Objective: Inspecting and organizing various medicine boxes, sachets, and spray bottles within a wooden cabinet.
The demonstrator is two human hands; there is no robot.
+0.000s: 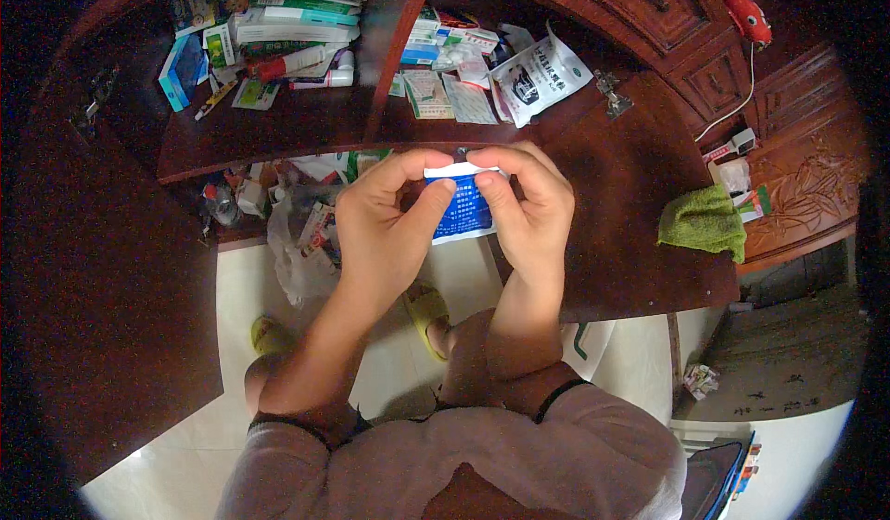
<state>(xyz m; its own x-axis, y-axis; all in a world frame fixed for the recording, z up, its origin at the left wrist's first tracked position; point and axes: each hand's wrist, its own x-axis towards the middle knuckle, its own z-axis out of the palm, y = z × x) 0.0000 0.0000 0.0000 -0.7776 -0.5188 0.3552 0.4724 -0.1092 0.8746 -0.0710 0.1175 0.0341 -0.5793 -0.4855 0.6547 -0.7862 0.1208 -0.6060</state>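
Between my two hands I hold a small blue packet with pale printing and a white top edge, in front of the open cabinet. My left hand pinches its upper left part, thumb on the printed face. On the other side my right hand grips the upper right part the same way, its thumb near the white strip. The packet's far side is hidden, as are most of the fingers behind it. Just beyond my right hand a white and black pouch leans on the cabinet shelf.
Boxes and tubes crowd the left shelf compartment; an upright divider parts it from the right one. Below hangs a clear plastic bag. Open doors flank me. A green cloth drapes at right, beside a red toy-like object.
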